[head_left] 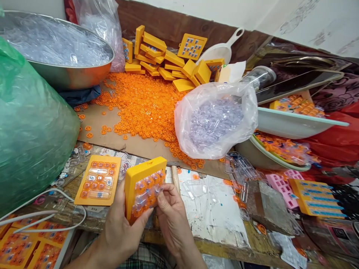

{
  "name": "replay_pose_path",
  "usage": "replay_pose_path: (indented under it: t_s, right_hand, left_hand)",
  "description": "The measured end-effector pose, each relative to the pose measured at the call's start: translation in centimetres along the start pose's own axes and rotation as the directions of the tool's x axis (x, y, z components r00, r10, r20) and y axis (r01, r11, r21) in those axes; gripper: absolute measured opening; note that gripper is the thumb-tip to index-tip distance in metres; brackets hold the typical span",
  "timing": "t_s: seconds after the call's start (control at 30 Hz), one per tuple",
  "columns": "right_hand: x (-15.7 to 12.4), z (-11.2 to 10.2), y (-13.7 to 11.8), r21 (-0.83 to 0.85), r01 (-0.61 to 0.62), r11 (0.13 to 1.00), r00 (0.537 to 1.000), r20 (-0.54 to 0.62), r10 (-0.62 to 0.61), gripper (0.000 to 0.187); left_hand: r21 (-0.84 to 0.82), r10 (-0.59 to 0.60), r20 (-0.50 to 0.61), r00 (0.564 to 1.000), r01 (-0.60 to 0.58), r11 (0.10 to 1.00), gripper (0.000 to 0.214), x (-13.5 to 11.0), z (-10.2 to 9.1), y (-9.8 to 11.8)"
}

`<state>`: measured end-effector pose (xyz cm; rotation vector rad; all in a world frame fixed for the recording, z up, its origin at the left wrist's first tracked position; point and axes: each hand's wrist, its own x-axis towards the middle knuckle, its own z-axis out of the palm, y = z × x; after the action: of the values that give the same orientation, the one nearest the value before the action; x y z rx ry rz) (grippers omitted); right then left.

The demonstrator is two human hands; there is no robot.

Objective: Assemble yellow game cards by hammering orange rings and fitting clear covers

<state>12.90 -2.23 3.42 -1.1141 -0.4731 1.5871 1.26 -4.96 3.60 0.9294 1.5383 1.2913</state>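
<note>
My left hand [123, 228] grips a yellow plastic tray [143, 186] from below and tilts it up; its pockets hold orange rings under clear covers. My right hand [171, 215] pinches at the tray's right side, fingertips on the clear pieces. A second filled yellow tray [98, 180] lies flat on the bench just left of my hands.
Loose orange rings [140, 104] cover cardboard behind. A clear bag of transparent parts [215, 119] stands at centre right, stacked yellow trays [165, 59] at the back, a metal bowl [70, 74] and green bag [30, 127] left. Bowls and trays [316, 198] crowd the right.
</note>
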Motion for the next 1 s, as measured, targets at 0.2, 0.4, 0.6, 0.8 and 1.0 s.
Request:
replay_pose_path:
  t_s: [0.2,0.4,0.6,0.8,1.0]
  right_hand:
    - [0.0,-0.3,-0.6,-0.013,-0.014,1.0,1.0,0.007,0.014,0.029]
    - [-0.3,-0.4,-1.1,-0.049,-0.012,0.999,1.0,-0.009,0.012,0.027]
    - [-0.2,-0.4,-0.8,0.008,-0.019,1.0,1.0,0.008,0.019,0.03]
    - [0.2,-0.3,-0.9,0.099,-0.05,0.994,0.997,0.065,0.043,0.041]
    - [0.2,-0.6,-1.3,0.108,-0.102,0.989,0.992,0.083,0.093,0.038]
  left_hand:
    - [-0.062,-0.043,0.071,0.997,0.047,0.997,0.07,0.5,0.0,1.4]
    - [-0.151,-0.171,0.222,0.96,0.207,0.967,0.06,1.9,-0.3,3.6]
    - [-0.042,-0.084,0.222,0.971,0.096,0.995,0.063,1.8,-0.3,2.1]
    - [0.075,0.068,0.15,0.986,-0.08,0.994,0.075,0.6,-0.1,-0.4]
    - [-0.032,0.029,0.247,0.969,-0.021,0.999,0.065,1.4,-0.5,0.8]
